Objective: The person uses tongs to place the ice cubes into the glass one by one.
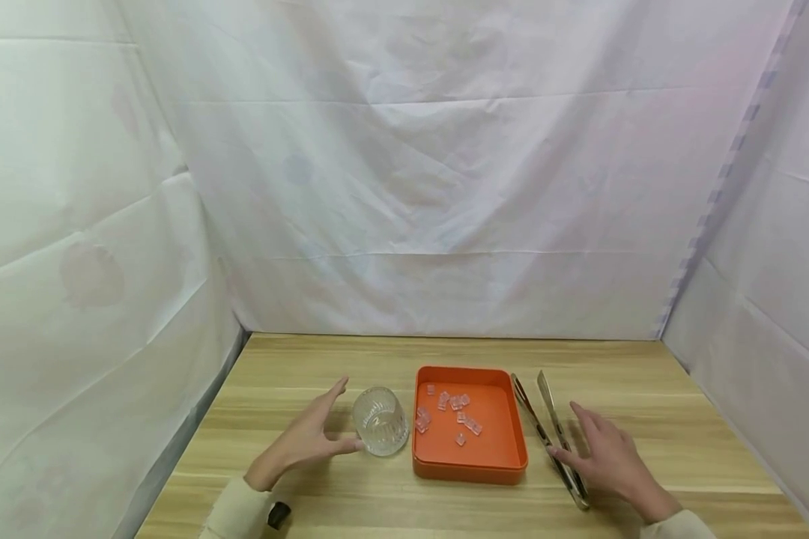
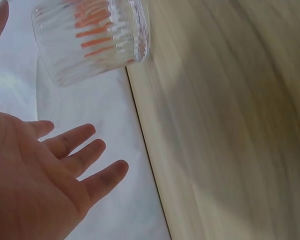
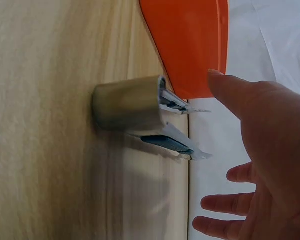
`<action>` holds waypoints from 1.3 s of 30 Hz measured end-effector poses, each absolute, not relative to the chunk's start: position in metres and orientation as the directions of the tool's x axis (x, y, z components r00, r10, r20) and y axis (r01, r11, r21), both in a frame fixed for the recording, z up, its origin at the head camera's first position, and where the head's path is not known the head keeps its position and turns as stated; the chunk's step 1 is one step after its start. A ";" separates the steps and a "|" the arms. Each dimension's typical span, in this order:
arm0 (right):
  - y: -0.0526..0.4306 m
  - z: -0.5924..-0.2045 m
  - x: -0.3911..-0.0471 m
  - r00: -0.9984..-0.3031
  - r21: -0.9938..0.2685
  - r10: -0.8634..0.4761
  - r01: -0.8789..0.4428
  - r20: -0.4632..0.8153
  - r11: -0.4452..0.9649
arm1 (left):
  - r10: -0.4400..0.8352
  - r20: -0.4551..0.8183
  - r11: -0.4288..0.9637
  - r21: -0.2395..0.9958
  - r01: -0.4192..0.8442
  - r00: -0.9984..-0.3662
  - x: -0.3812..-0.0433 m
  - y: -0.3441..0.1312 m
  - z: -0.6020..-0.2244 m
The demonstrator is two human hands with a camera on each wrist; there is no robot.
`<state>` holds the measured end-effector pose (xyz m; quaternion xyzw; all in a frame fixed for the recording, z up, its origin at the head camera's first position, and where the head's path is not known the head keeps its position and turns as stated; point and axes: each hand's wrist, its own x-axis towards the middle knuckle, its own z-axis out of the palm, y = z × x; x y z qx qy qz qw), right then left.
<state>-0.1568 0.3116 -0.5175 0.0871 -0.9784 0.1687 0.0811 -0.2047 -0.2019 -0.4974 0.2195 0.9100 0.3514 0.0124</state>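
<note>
In the head view, an orange tray (image 1: 502,443) sits on the worktop (image 1: 350,503), with small clear cubes (image 1: 473,426) scattered over its floor, mostly in the left and middle parts. Left of it, just beside its wall, stands a ribbed glass (image 1: 380,423). Right of it lie the tongs (image 1: 533,416), arms spread toward the back cloth (image 1: 418,195) and bend toward the person. Both forearms come in from the near edge in pale sleeves (image 1: 677,526), angled inward. The left hand (image 1: 310,438) is at the glass's left, thumb and fingers wide apart; whether the thumb touches the glass I cannot tell. The right hand (image 1: 610,460) is over and beside the tongs, thumb across them in this view, its grasp empty.

In the left wrist view, the glass is upright on the worktop, orange showing through its ribs. The hand is released, palm in sight, the fingers extended and apart from the glass.

In the right wrist view, the tongs rest on edge, bend nearest the camera, beside the tray's outer wall. The thumb reaches out above the tongs, clear of them; the other fingers are loosely extended, holding nothing.
</note>
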 end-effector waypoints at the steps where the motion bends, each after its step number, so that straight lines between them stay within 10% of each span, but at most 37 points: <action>1: 0.311 -0.518 -0.157 -0.972 -0.315 -0.142 -0.196 0.185 0.929 | 0.412 0.127 0.646 0.658 0.388 -0.902 -0.205 -0.200 -0.498; 39: 0.300 -0.541 -0.154 -0.982 -0.286 -0.119 -0.158 0.149 0.945 | 0.388 0.081 0.534 0.792 0.296 -0.918 -0.204 -0.163 -0.522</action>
